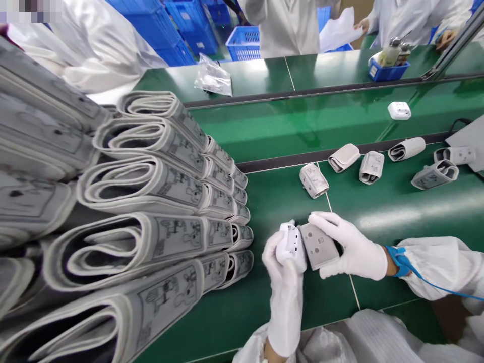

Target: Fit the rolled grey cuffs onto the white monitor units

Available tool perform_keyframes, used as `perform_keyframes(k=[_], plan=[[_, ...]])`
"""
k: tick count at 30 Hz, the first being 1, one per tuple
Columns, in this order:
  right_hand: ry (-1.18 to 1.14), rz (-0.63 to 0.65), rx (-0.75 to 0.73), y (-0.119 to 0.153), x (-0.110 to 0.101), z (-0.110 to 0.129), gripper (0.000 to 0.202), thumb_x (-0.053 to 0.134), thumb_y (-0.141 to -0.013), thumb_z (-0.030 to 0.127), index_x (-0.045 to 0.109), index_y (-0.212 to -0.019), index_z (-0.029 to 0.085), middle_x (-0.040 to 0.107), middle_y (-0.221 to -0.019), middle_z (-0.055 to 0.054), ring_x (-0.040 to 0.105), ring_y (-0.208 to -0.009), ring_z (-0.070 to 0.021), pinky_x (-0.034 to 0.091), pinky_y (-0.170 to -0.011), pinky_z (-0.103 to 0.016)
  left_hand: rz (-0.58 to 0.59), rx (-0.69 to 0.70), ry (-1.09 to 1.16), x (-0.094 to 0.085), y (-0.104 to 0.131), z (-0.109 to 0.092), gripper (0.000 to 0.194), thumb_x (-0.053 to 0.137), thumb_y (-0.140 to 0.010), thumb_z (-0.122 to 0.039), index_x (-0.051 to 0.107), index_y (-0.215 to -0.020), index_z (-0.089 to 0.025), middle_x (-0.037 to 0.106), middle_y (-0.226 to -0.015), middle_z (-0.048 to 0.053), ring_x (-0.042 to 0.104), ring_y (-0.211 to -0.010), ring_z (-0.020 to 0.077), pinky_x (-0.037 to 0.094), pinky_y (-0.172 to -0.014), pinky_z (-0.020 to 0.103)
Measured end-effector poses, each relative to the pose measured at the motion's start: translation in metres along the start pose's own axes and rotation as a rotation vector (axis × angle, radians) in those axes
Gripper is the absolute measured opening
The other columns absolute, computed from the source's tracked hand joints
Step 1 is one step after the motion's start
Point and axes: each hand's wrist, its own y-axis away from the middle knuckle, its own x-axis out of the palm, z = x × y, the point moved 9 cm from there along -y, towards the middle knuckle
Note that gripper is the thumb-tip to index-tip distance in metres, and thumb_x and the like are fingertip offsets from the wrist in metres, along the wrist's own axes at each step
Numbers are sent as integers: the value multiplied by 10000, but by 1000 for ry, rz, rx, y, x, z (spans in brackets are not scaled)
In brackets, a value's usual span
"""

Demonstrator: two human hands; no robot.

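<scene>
My left hand [282, 275], in a white glove, is closed around a small white wrist blood pressure monitor [292, 246], with slots and contacts on the side that shows. Just to its right, my right hand [350, 247], also gloved, grips a grey rolled cuff [318, 246] between thumb and fingers. The flat face of the cuff has several round marks and is turned toward the monitor. Their edges are close together; whether they touch I cannot tell. A blue wrist strap [399, 260] with a cord circles my right wrist.
Tall stacks of rolled grey cuffs [177, 237] fill the left side. Several loose cuffs [313, 180] lie beyond my hands. Another white monitor [399, 110] sits on the green belt [302, 123]. Across it are a plastic bag [214, 75], a blue bin with bottles [387, 69] and people in white coats.
</scene>
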Motion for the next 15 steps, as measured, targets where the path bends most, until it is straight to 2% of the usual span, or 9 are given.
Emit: perform_keyframes(k=[3, 5, 9, 12, 15], plan=[[-157, -25, 71, 3, 2, 2, 1115, 894, -834, 525, 205, -1699, 386, 500, -1557, -112, 592, -1375, -304, 513, -1147, -440, 0, 29, -23, 2, 2, 1, 517, 561, -1017, -601, 454, -1413, -286, 478, -1616, 166, 523, -1471, 319, 503, -1175, 505], [-206, -73, 119, 3, -1, 3, 1073, 914, -825, 455, 263, -1675, 375, 560, -1503, -98, 636, -1317, -285, 528, -1128, -424, -16, 89, -5, 3, 0, 2, 457, 559, -1026, -579, 460, -1363, -287, 516, -1578, 167, 552, -1448, 320, 507, -1163, 529], [-108, -115, 99, 1, -7, 9, 1016, 960, -739, 336, 421, -1599, 334, 594, -1439, -91, 658, -1267, -282, 546, -1089, -393, -61, 247, 68, 3, -8, 6, 318, 614, -1019, -479, 475, -1245, -306, 615, -1472, 135, 660, -1325, 302, 514, -1130, 597], [-70, -122, 95, 2, -6, 10, 1026, 945, -730, 300, 418, -1610, 324, 605, -1412, -88, 674, -1233, -271, 562, -1056, -375, -52, 384, 71, 5, -9, 4, 236, 620, -1025, -397, 489, -1199, -306, 623, -1469, 117, 679, -1298, 281, 540, -1095, 592], [-64, -141, 98, 5, -4, 10, 1042, 936, -727, 294, 405, -1623, 329, 608, -1415, -84, 677, -1232, -270, 564, -1053, -374, -9, 556, 18, 9, -4, -8, 186, 603, -1034, -267, 508, -1190, -302, 630, -1482, 83, 673, -1310, 240, 548, -1098, 546]])
